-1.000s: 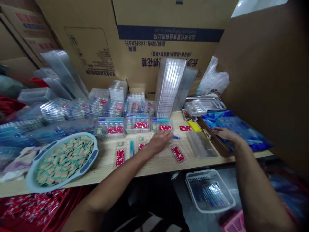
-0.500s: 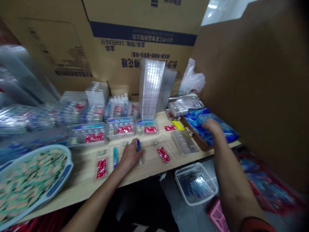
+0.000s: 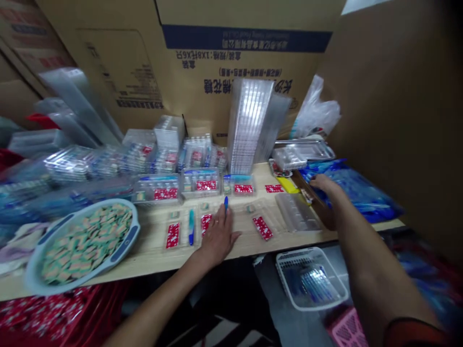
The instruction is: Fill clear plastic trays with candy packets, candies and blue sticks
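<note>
Desk [image 3: 155, 262]: pale wood, seen along its whole length. Large cardboard carton [image 3: 235, 82] with a blue band stands upright behind the desk. Blue plastic bag [image 3: 356, 195] lies at the desk's right end; a crumpled clear bag [image 3: 315, 108] sits behind that end. Tall stack of clear plastic trays [image 3: 249, 125] stands upright near the desk's back edge, with more clear trays [image 3: 162, 188] in rows to its left. Round blue-rimmed dish [image 3: 85, 246] of striped wafer sweets sits at the desk's left front. Below the desk's right front edge, on the floor, is a white plastic basket [image 3: 310, 279], with a pink basket [image 3: 347, 330] just beside it.

Left hand [image 3: 217, 238]: flat on the desk's front middle, grip released, fingers [image 3: 221, 222] spread. A blue stick [image 3: 226, 204] stands just past the fingertips; contact cannot be told. Right hand [image 3: 323, 183]: over a brown tray [image 3: 314, 202] at the desk's right end, fingers slightly curved; grip state cannot be told. Red cards [image 3: 263, 228] lie in shallow clear trays on the desk.
</note>
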The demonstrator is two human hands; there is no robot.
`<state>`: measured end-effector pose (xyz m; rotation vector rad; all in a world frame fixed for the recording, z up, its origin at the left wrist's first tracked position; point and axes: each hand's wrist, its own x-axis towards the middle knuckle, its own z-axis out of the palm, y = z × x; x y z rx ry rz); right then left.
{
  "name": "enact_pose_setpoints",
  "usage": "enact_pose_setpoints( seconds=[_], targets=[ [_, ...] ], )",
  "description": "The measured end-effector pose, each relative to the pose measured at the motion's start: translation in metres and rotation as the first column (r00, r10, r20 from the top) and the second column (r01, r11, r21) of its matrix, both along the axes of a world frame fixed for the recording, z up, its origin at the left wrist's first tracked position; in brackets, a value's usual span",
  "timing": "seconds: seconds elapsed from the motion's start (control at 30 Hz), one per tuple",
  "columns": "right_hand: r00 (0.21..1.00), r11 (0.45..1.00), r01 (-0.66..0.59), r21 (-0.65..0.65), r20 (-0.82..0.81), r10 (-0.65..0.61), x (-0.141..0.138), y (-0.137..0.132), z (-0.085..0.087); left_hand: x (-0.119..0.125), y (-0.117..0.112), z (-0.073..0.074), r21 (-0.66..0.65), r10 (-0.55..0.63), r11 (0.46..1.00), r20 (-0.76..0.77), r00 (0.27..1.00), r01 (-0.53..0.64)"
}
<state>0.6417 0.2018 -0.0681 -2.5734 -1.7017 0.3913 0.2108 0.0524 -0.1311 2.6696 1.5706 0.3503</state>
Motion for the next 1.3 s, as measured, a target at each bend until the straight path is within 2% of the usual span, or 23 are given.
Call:
enact_pose_setpoints(
  seconds=[0.1, 0.23, 0.27, 0.33, 0.4, 0.47, 0.53, 0.6, 0.67, 0.73, 0.8, 0.87, 1.03, 1.13, 1.23, 1.3],
  targets=[
    [1.0, 0.995, 0.016, -0.102, -0.004, -0.017, -0.003, -0.002, 0.005, 0.004, -0.001, 0.002, 0.008, 0.084, 0.996, -0.058, 0.995, -0.084],
    [0.998, 0.994, 0.062, -0.087, 0.036, -0.059, -0.011, -0.014, 0.022, 0.004, -0.002, 0.009, 0.014, 0.109, 0.994, -0.089, 0.99, -0.108],
    [0.995, 0.995, 0.086, -0.044, 0.063, -0.083, -0.014, -0.02, 0.027, 0.002, -0.002, 0.01, 0.03, 0.108, 0.994, -0.087, 0.99, -0.106],
    [0.98, 0.982, 0.141, 0.123, 0.124, -0.156, -0.024, -0.036, 0.037, -0.004, -0.004, 0.011, 0.062, 0.07, 0.996, -0.088, 0.994, -0.064],
    [0.969, 0.936, 0.135, 0.325, 0.154, -0.193, -0.043, -0.057, 0.044, -0.009, -0.006, 0.012, 0.068, 0.02, 0.998, -0.099, 0.995, -0.013],
    [0.986, 0.912, 0.018, 0.411, 0.146, -0.085, -0.071, -0.08, 0.045, -0.008, -0.01, 0.016, 0.061, 0.008, 0.998, -0.098, 0.995, -0.002],
    [0.984, 0.926, -0.17, 0.338, 0.115, 0.139, -0.105, -0.102, 0.04, 0.002, -0.017, 0.022, 0.059, -0.034, 0.998, -0.077, 0.996, 0.038],
    [0.958, 0.93, -0.286, 0.23, 0.089, 0.272, -0.14, -0.12, 0.029, 0.019, -0.024, 0.027, 0.046, -0.197, 0.979, -0.053, 0.979, 0.2],
    [0.951, 0.941, -0.307, 0.143, 0.086, 0.297, -0.168, -0.134, 0.016, 0.037, -0.03, 0.029, 0.015, -0.373, 0.928, -0.033, 0.927, 0.373],
    [0.954, 0.952, -0.293, 0.085, 0.094, 0.285, -0.187, -0.141, 0.005, 0.048, -0.032, 0.028, -0.016, -0.439, 0.898, -0.012, 0.898, 0.439],
    [0.954, 0.955, -0.289, 0.064, 0.097, 0.282, -0.195, -0.145, -0.004, 0.05, -0.032, 0.024, -0.038, -0.423, 0.906, -0.003, 0.906, 0.422],
    [0.947, 0.944, -0.316, 0.099, 0.088, 0.308, -0.195, -0.146, -0.009, 0.042, -0.031, 0.021, -0.043, -0.392, 0.919, -0.002, 0.92, 0.391],
    [0.928, 0.879, -0.356, 0.318, 0.008, 0.373, -0.18, -0.155, -0.014, 0.008, -0.032, 0.02, -0.03, -0.335, 0.942, -0.012, 0.942, 0.335],
    [0.881, 0.796, -0.433, 0.424, 0.014, 0.472, -0.186, -0.169, -0.023, -0.007, -0.035, 0.017, -0.024, -0.278, 0.96, -0.033, 0.96, 0.277],
    [0.763, 0.672, -0.601, 0.432, 0.062, 0.643, -0.207, -0.186, -0.043, -0.014, -0.036, 0.011, -0.031, -0.267, 0.963, -0.053, 0.962, 0.266],
    [0.73, 0.652, -0.642, 0.403, 0.061, 0.681, -0.222, -0.193, -0.058, -0.016, -0.037, 0.009, -0.054, -0.275, 0.961, -0.048, 0.96, 0.272]
  ],
)
